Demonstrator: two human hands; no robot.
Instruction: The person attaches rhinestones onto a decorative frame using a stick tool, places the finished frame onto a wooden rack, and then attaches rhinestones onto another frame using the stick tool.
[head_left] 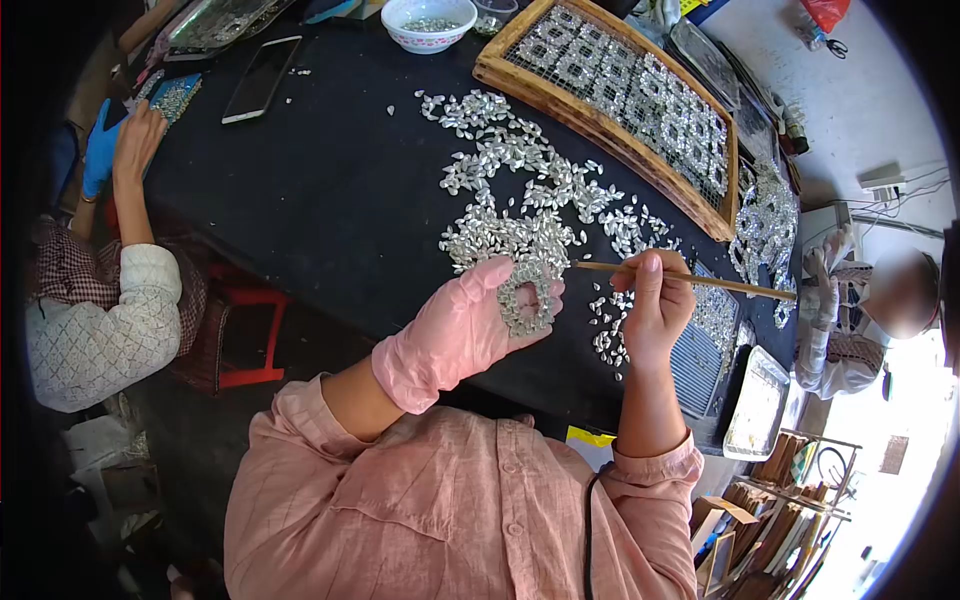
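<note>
My left hand point(450, 325), in a pink glove, holds a ring-shaped piece of clear beads point(528, 300) with an open centre. Bare and pinched, my right hand point(657, 297) grips a thin wooden stick point(735, 285), its tip just right of the ring and not touching it. Loose silvery leaf-shaped beads point(510, 238) are heaped on the dark table beyond my left hand, and more lie scattered near my right hand.
A wood-framed mesh tray point(600, 125) of bead pieces lies at the upper right. Behind are a white bowl point(428, 40) and a phone point(262, 80). A blue ridged board point(700, 345) and metal tray point(757, 403) sit right. Co-workers are at left and right.
</note>
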